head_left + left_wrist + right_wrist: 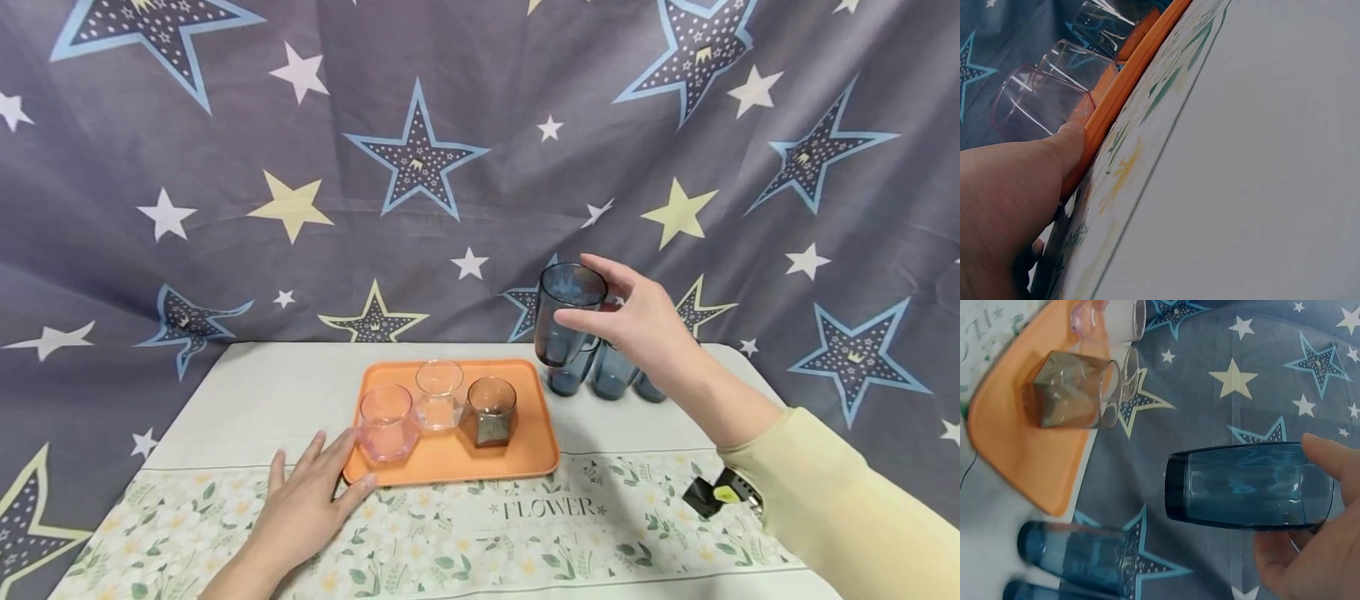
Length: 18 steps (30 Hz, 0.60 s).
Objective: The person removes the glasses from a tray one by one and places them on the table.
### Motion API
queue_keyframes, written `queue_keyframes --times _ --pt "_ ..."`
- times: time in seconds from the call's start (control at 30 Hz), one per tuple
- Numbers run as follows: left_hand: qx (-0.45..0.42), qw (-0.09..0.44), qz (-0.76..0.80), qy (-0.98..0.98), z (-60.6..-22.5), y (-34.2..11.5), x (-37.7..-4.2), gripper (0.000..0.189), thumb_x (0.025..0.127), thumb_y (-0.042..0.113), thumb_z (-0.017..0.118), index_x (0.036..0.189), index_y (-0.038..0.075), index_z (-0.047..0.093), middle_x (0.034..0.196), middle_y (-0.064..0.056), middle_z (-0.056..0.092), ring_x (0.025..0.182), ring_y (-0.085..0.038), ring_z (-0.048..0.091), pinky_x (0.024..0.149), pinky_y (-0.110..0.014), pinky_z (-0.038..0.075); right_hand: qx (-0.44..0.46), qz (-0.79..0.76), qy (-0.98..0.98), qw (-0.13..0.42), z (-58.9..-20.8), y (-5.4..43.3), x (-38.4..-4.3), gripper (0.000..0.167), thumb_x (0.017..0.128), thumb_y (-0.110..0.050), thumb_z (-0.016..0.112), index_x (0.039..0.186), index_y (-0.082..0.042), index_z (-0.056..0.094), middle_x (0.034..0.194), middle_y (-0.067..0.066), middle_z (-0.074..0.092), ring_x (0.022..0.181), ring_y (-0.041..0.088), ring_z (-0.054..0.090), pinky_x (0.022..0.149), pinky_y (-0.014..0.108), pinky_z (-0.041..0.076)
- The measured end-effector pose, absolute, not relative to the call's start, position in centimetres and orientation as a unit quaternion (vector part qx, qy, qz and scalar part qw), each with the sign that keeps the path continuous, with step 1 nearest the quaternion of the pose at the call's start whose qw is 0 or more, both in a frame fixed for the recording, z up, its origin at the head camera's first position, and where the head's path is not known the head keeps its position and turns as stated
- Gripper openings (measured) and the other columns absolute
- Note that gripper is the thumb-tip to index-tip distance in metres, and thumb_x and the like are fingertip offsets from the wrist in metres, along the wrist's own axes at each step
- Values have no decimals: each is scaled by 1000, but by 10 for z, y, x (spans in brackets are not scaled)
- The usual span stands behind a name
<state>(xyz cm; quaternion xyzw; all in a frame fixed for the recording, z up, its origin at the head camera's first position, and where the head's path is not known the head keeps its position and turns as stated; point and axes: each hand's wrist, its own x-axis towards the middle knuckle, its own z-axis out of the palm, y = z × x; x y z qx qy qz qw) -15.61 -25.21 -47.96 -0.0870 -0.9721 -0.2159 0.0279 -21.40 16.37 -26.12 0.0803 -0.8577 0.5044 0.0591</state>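
High above the back right of the table, my right hand (648, 325) holds a blue glass tumbler (555, 333) near its rim, thumb on one side and fingers on the other. The tumbler is upright, and in the right wrist view (1241, 487) no contents show. My left hand (306, 504) rests at the front left corner of an orange tray (465, 471), its thumb against the rim and its fingers spread. Three short glasses stand on this tray: a pink one (388, 429), a clear one (439, 400) and a smoky brown one (491, 417).
Several more blue tumblers (611, 375) stand in a row right of the tray, partly hidden by my right arm. A pale table with a flowered cloth (540, 550) lies beneath. Behind it hangs a grey star-patterned curtain (480, 225).
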Motion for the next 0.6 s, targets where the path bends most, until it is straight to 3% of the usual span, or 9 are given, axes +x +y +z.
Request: queue_keyframes --times 0.37,0.6 --pt "-86 25 -217 -972 -480 -252 -157 92 106 71 58 171 8 42 168 -21 48 161 -55 27 120 -85 -4 48 489 -869 59 -272 203 -200 92 93 -37 93 171 -29 44 152 3 61 132 24 63 94 21 57" --pt "-88 24 -214 -973 -480 -252 -157 93 107 72 58 171 7 41 168 -23 48 160 -56 27 120 -85 -5 22 458 -887 59 -278 227 -190 96 94 -47 91 173 -31 40 153 3 58 137 21 58 95 20 53"
